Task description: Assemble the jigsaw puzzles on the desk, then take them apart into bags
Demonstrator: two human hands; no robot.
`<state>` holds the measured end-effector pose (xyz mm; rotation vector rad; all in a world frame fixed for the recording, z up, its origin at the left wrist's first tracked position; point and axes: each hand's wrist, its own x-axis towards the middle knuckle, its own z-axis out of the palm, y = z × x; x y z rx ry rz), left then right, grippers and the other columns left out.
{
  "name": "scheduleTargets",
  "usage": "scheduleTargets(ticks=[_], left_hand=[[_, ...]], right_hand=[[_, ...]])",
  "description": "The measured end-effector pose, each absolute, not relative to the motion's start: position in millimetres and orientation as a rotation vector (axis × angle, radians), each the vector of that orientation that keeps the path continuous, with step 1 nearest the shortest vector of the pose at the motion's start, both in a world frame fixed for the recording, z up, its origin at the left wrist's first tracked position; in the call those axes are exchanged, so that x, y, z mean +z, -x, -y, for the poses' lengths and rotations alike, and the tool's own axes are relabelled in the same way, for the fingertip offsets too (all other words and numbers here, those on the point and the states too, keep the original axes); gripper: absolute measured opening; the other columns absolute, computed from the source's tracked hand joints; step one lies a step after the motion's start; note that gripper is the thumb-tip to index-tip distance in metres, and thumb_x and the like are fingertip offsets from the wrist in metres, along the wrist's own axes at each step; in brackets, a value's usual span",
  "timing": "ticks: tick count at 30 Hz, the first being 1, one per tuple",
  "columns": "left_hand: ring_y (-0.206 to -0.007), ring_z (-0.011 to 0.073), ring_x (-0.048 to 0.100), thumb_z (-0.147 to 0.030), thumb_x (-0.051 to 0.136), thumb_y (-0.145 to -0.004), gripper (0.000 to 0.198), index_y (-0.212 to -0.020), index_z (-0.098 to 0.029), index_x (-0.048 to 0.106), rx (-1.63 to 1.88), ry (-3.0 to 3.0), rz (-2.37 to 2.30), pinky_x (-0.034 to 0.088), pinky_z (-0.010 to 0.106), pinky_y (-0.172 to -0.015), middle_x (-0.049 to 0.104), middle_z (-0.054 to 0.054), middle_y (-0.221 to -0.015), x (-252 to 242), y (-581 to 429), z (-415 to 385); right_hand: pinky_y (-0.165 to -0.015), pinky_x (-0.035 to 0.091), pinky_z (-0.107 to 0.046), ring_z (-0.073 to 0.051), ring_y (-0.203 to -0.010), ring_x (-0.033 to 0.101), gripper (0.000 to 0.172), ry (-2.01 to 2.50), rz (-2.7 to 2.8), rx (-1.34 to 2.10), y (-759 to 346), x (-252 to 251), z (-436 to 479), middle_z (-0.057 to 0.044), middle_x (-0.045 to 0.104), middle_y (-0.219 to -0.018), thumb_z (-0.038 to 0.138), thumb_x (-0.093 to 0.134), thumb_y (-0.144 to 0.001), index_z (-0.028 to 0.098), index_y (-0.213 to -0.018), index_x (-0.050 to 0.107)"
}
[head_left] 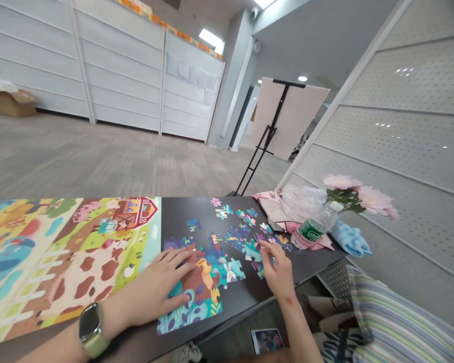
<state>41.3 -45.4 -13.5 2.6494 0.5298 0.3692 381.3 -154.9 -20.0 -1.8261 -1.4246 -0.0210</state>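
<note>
A dark bench [177,217] runs across the view, set on a grey carpeted floor [98,161] between white panelled walls. Beyond it stands a black easel [272,136] carrying a pale board. On the left half of the bench lies a large farm-scene puzzle [71,262], its long axis running along the bench and its red barn toward the far edge. Just right of it, an assembled jigsaw section [191,312] sits under the left hand, its irregular top edge pointing toward the far edge of the bench. Loose jigsaw pieces [238,237] are scattered beyond and to the right of that section, some joined in small clusters.

The left hand [161,282] is open, palm down, with its fingers spread across the assembled jigsaw section. The right hand [278,269] is curled over the scattered pieces, thumb and fingers closing on a small jigsaw piece [260,268] at the bench's near edge, though the fingers partly hide it.

Further right are a plastic water bottle [310,229] lying on its side, pink artificial flowers [348,189], and a crumpled blue cloth [348,238]. A smartwatch [90,322] sits on the left wrist.
</note>
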Motion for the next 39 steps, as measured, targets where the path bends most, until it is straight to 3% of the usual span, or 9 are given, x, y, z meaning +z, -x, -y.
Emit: scheduleTargets(ticks=[3, 6, 23, 31, 35, 39], left_hand=[[-0.142, 0.0329, 0.035, -0.052, 0.054, -0.093, 0.057, -0.145, -0.030, 0.045, 0.356, -2.653, -0.535, 0.028, 0.052, -0.117, 0.041, 0.007, -0.154, -12.1, -41.3, 46.1], [-0.143, 0.0330, 0.034, -0.052, 0.052, -0.094, 0.056, -0.146, -0.031, 0.044, 0.328, -2.666, -0.556, 0.028, 0.052, -0.117, 0.039, 0.007, -0.155, -10.0, -41.0, 47.1], [-0.140, 0.0322, 0.038, -0.056, 0.052, -0.094, 0.056, -0.144, -0.032, 0.047, 0.373, -2.673, -0.542, 0.030, 0.050, -0.116, 0.040, 0.006, -0.155, -13.8, -40.1, 45.5], [-0.142, 0.0317, 0.037, -0.057, 0.053, -0.093, 0.058, -0.145, -0.033, 0.045, 0.329, -2.666, -0.551, 0.030, 0.050, -0.116, 0.040, 0.006, -0.155, -15.1, -40.3, 44.1], [-0.142, 0.0312, 0.036, -0.054, 0.055, -0.093, 0.059, -0.147, -0.033, 0.042, 0.325, -2.656, -0.545, 0.030, 0.051, -0.117, 0.039, 0.006, -0.156, -16.2, -39.5, 43.8], [-0.144, 0.0328, 0.033, -0.055, 0.054, -0.093, 0.059, -0.147, -0.035, 0.042, 0.253, -2.652, -0.572, 0.026, 0.056, -0.119, 0.033, 0.004, -0.159, -13.8, -40.6, 44.6]], right_hand=[[-0.079, 0.051, -0.032, -0.021, -0.080, 0.065, 0.030, 1.868, 1.471, 0.070, -385.6, -18.9, 167.4, -0.005, 0.071, -0.083, 0.039, 0.051, -0.091, 0.023, -0.104, 0.073], [-0.078, 0.050, -0.032, -0.021, -0.077, 0.066, 0.027, 1.893, 1.519, 0.102, -387.3, -24.8, 171.0, -0.003, 0.070, -0.077, 0.037, 0.054, -0.089, 0.024, -0.101, 0.074], [-0.085, 0.045, -0.038, -0.025, -0.090, 0.061, 0.027, 2.031, 1.584, -0.008, -376.0, -34.8, 165.1, -0.004, 0.071, -0.089, 0.039, 0.068, -0.081, 0.029, -0.105, 0.074], [-0.088, 0.044, -0.044, -0.029, -0.101, 0.057, 0.024, 2.075, 1.607, -0.043, -375.7, -35.9, 165.3, -0.006, 0.066, -0.101, 0.046, 0.072, -0.078, 0.033, -0.097, 0.076], [-0.092, 0.046, -0.038, -0.024, -0.106, 0.058, 0.029, 2.031, 1.655, -0.031, -387.4, -35.6, 169.8, -0.005, 0.067, -0.110, 0.033, 0.052, -0.093, 0.032, -0.115, 0.071], [-0.088, 0.046, -0.039, -0.024, -0.104, 0.059, 0.038, 2.040, 1.678, -0.080, -408.6, -34.8, 178.0, -0.007, 0.068, -0.109, 0.015, 0.044, -0.090, 0.029, -0.109, 0.073]])
